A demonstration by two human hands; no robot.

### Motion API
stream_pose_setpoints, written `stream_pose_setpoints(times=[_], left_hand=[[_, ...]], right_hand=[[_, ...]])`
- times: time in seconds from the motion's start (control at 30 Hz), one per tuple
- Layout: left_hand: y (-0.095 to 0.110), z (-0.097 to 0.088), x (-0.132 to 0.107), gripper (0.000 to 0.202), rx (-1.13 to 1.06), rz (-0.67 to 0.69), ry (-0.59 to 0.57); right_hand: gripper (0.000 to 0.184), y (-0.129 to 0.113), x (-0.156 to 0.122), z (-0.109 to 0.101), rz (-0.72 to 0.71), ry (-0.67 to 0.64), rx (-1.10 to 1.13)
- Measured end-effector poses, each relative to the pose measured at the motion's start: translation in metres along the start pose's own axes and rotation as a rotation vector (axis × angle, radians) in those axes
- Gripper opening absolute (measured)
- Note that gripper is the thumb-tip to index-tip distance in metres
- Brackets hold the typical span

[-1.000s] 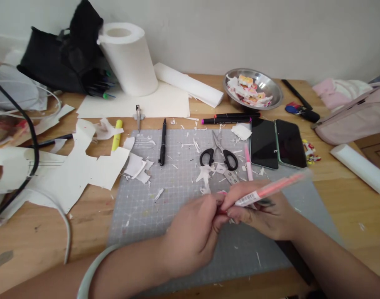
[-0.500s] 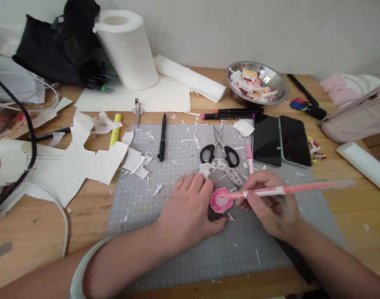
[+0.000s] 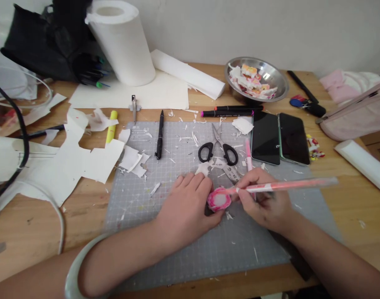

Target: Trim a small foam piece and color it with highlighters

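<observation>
My left hand (image 3: 185,203) lies on the grey cutting mat (image 3: 174,265). Its thumb and index finger close on a small round piece of white paper (image 3: 220,200) with a pink-coloured rim. In my right hand (image 3: 264,205) is a felt-tip pen (image 3: 298,184) with an orange-pink barrel, held almost level. Its tip meets the upper right part of the paper piece's rim. Black-handled scissors (image 3: 218,145) lie spread just beyond my hands, with a metal ruler (image 3: 231,173) partly under paper scraps. A pink pen (image 3: 248,153) rests beside my right hand.
Two phones (image 3: 265,141) lie side by side at the mat's right edge. Behind stands a metal bowl (image 3: 281,85) of coloured paper pieces. A black pen (image 3: 160,135), cut paper (image 3: 90,162) and a yellow marker (image 3: 111,126) are on the left. A paper roll (image 3: 124,45) stands behind.
The pen tip has moved from the paper piece's pale middle to its upper right rim. My left hand keeps its hold. The whole view has shifted slightly.
</observation>
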State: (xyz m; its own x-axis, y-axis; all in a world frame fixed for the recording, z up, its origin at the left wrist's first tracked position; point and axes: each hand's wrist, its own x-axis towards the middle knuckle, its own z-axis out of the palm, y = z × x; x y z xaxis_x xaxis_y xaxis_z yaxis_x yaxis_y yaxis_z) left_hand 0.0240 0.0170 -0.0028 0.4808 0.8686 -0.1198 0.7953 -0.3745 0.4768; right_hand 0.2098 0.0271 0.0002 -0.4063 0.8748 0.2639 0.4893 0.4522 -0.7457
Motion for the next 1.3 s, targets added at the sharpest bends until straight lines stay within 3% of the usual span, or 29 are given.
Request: stream_pose_setpoints(times=[0.1,0.23,0.37,0.5,0.63,0.77,1.3], left_hand=[[0.0002,0.0000,0.0001,0.019,0.008,0.005,0.012],[0.0002,0.0006,0.0000,0.022,0.017,0.014,0.013],[0.0006,0.0011,-0.0002,0.021,0.038,0.011,0.012],[0.0010,0.0010,-0.0005,0.025,0.041,0.008,-0.008],[0.0008,0.0014,-0.0009,0.023,0.051,0.013,0.015],[0.0004,0.0013,-0.0010,0.028,0.049,0.013,0.003],[0.0003,0.0006,-0.0013,0.029,0.041,0.030,0.008]], right_hand=[[0.008,-0.0012,0.0000,-0.0009,-0.017,-0.080,-0.051],[0.006,-0.0012,0.0001,-0.0014,-0.003,0.002,-0.069],[0.005,-0.0011,0.0002,0.0012,-0.016,-0.054,-0.076],[0.007,-0.0008,-0.0008,0.0034,-0.006,0.044,-0.062],[0.007,-0.0002,-0.0029,0.0050,0.002,-0.016,-0.035],[0.007,-0.0003,-0.0019,0.0058,0.065,0.060,-0.021],[0.010,0.0032,0.0029,0.0004,0.114,0.062,0.056]])
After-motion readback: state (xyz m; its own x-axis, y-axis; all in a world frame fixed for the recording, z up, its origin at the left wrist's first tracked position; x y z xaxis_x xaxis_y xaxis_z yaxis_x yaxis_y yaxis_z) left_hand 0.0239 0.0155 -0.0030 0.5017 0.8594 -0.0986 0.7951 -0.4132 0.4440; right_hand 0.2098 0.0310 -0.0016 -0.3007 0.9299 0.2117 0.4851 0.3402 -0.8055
